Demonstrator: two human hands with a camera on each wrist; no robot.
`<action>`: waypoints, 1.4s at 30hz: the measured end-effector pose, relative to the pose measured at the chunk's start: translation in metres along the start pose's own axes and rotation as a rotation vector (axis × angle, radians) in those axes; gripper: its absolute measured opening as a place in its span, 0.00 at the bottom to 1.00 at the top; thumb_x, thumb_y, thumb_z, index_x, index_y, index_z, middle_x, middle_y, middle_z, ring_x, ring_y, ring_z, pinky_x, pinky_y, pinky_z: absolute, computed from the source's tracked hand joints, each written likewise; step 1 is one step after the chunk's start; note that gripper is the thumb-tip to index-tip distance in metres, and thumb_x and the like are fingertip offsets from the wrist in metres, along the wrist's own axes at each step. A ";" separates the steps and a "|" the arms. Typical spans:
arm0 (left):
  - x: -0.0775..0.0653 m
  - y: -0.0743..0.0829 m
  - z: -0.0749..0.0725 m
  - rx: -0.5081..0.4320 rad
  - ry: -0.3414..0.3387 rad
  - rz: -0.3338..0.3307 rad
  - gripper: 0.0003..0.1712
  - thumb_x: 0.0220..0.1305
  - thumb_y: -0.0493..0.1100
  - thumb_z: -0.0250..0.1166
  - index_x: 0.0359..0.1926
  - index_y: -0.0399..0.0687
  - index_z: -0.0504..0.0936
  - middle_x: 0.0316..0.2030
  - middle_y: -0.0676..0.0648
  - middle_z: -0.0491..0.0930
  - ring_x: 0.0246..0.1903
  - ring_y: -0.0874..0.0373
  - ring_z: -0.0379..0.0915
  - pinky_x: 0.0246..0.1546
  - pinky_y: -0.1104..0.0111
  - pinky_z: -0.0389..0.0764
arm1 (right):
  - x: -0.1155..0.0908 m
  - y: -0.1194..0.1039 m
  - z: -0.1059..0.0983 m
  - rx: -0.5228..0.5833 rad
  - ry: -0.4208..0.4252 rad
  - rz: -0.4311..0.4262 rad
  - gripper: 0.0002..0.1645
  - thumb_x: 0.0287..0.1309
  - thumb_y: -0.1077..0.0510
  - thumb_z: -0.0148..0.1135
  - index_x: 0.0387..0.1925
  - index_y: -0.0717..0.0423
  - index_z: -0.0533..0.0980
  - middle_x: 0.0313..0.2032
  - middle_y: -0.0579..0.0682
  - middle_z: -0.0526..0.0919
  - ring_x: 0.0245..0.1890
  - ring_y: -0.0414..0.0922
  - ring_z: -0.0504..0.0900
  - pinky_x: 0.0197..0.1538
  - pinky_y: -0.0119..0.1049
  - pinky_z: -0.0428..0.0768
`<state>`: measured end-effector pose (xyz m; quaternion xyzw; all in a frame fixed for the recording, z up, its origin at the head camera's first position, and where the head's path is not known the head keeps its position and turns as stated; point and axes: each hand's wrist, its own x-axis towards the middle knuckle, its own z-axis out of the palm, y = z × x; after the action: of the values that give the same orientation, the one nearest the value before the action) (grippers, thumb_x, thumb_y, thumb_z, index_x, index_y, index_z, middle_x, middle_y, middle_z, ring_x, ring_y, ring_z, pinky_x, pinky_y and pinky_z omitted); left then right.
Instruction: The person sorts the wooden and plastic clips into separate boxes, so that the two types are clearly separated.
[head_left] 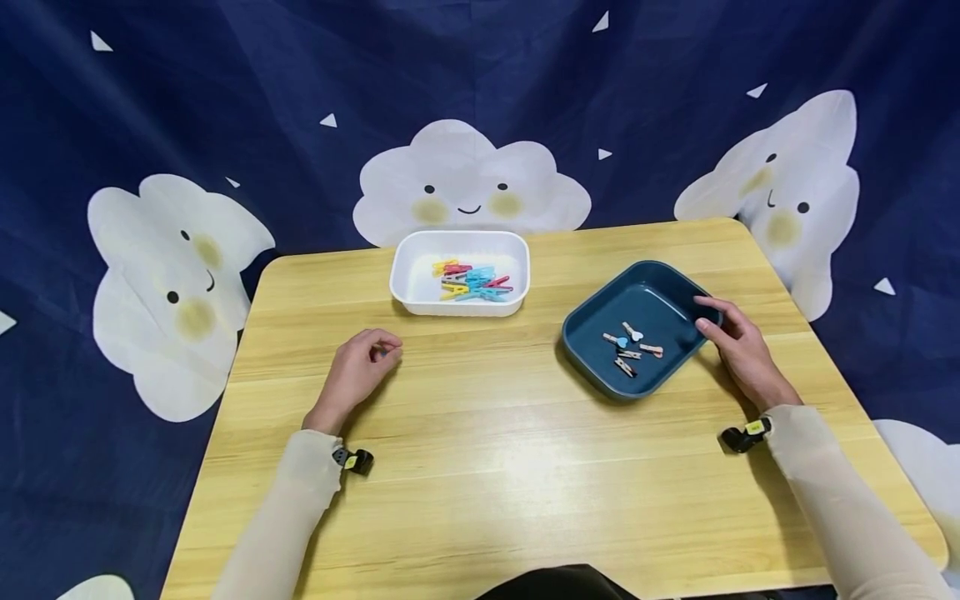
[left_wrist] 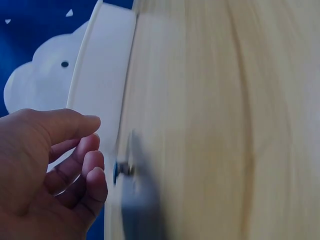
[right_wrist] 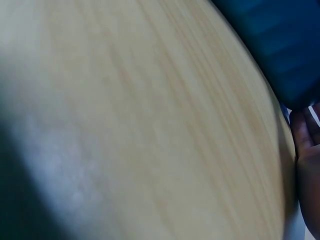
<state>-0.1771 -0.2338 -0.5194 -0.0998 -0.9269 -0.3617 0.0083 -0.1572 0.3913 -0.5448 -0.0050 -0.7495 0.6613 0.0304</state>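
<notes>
My left hand hovers low over the table left of centre, fingers loosely curled with nothing pinched between them. Just past its fingertips in the left wrist view is a small mini clothespin with a blue end, blurred, on the wood. With my right hand I hold the right rim of a dark blue basin, thumb over the edge. Several small wooden clothespins with heart decorations lie on that basin's floor. Only part of the right hand's fingers shows in the right wrist view, against the basin's outer wall.
A white basin stands at the back middle of the wooden table. Inside are several coloured plastic clothespins, yellow, red and blue. A dark blue curtain with white clouds hangs behind the table.
</notes>
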 end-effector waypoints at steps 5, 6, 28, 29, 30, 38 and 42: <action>-0.007 -0.012 -0.008 0.008 0.029 -0.034 0.10 0.75 0.41 0.72 0.53 0.45 0.89 0.46 0.44 0.87 0.36 0.54 0.77 0.38 0.67 0.75 | 0.000 0.000 0.000 -0.028 0.005 0.001 0.28 0.81 0.59 0.61 0.77 0.46 0.74 0.45 0.36 0.69 0.45 0.36 0.64 0.48 0.27 0.62; -0.008 -0.014 -0.008 0.008 0.029 -0.039 0.10 0.75 0.42 0.72 0.53 0.45 0.89 0.46 0.44 0.86 0.36 0.54 0.77 0.38 0.67 0.75 | 0.000 0.000 -0.001 -0.034 0.004 -0.001 0.28 0.81 0.59 0.61 0.77 0.47 0.74 0.45 0.36 0.69 0.45 0.36 0.64 0.48 0.27 0.61; -0.016 -0.022 -0.002 0.068 0.040 -0.045 0.10 0.74 0.40 0.71 0.53 0.43 0.88 0.44 0.42 0.84 0.36 0.52 0.73 0.40 0.63 0.72 | 0.001 0.001 -0.001 -0.070 0.022 0.026 0.29 0.81 0.59 0.60 0.78 0.52 0.72 0.44 0.38 0.69 0.44 0.38 0.63 0.48 0.29 0.60; -0.016 -0.022 -0.003 0.066 0.039 -0.044 0.10 0.74 0.40 0.71 0.53 0.43 0.88 0.44 0.42 0.84 0.36 0.52 0.73 0.39 0.63 0.72 | 0.001 0.001 -0.001 -0.076 0.023 0.024 0.29 0.81 0.59 0.60 0.78 0.51 0.72 0.42 0.38 0.68 0.44 0.39 0.62 0.47 0.30 0.60; -0.016 -0.022 -0.003 0.067 0.038 -0.044 0.10 0.74 0.40 0.72 0.53 0.43 0.87 0.44 0.42 0.84 0.36 0.53 0.73 0.39 0.63 0.72 | 0.001 0.001 -0.001 -0.077 0.025 0.023 0.28 0.81 0.58 0.61 0.78 0.51 0.72 0.40 0.38 0.66 0.43 0.39 0.62 0.46 0.30 0.60; -0.013 -0.021 -0.004 0.093 0.018 -0.026 0.10 0.74 0.39 0.72 0.53 0.43 0.87 0.45 0.41 0.84 0.37 0.52 0.74 0.41 0.63 0.73 | 0.000 0.001 -0.001 -0.030 0.012 0.013 0.28 0.81 0.60 0.60 0.77 0.49 0.73 0.53 0.36 0.72 0.47 0.36 0.64 0.49 0.27 0.62; -0.013 -0.021 -0.004 0.089 0.005 -0.026 0.08 0.75 0.38 0.71 0.52 0.43 0.87 0.45 0.42 0.85 0.37 0.52 0.74 0.40 0.62 0.73 | 0.000 0.001 -0.001 -0.020 0.008 0.014 0.28 0.81 0.60 0.60 0.77 0.50 0.73 0.60 0.34 0.73 0.52 0.34 0.65 0.53 0.24 0.63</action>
<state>-0.1690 -0.2533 -0.5316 -0.0865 -0.9433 -0.3203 0.0106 -0.1568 0.3922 -0.5459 -0.0132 -0.7560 0.6539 0.0287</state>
